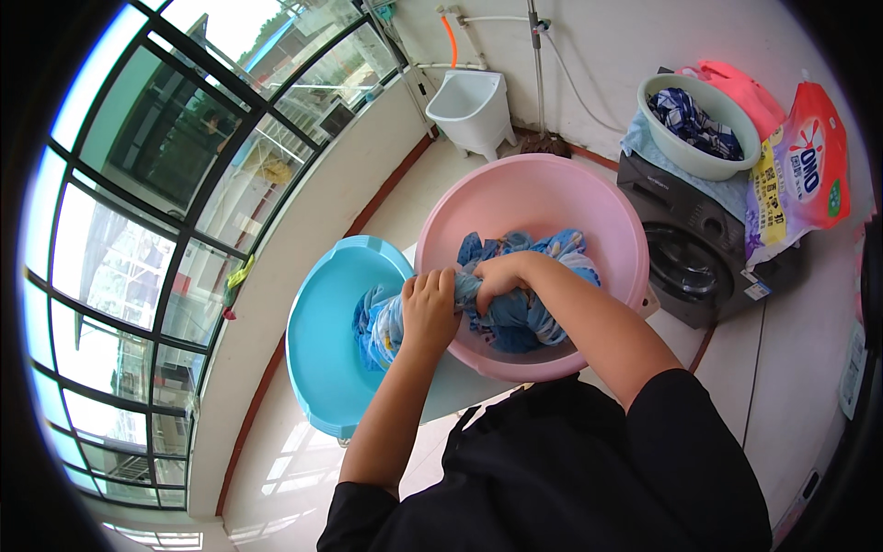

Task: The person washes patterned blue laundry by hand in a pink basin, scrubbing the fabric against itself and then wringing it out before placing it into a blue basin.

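A bunched, twisted blue patterned cloth [519, 314] stretches across the touching rims of two plastic basins. Its larger part lies in the big pink basin [531, 190] on the right, and the other end hangs into the blue basin [324, 324] on the left. My left hand [431, 307] is wrapped around the cloth above the rims, knuckles up. Just to the right, my right hand [507, 276] grips the same cloth over the pink basin, with some fingers hidden in the folds.
Beyond the basins stands a white mop sink [472, 110] by the wall. At the right, a dark front-loading washing machine [690, 241] carries a pale basin [741, 165] of plaid clothing and an OMO detergent bag [793, 179]. Both basins rest on a light-coloured stand [452, 393]. Windows [186, 221] line the left.
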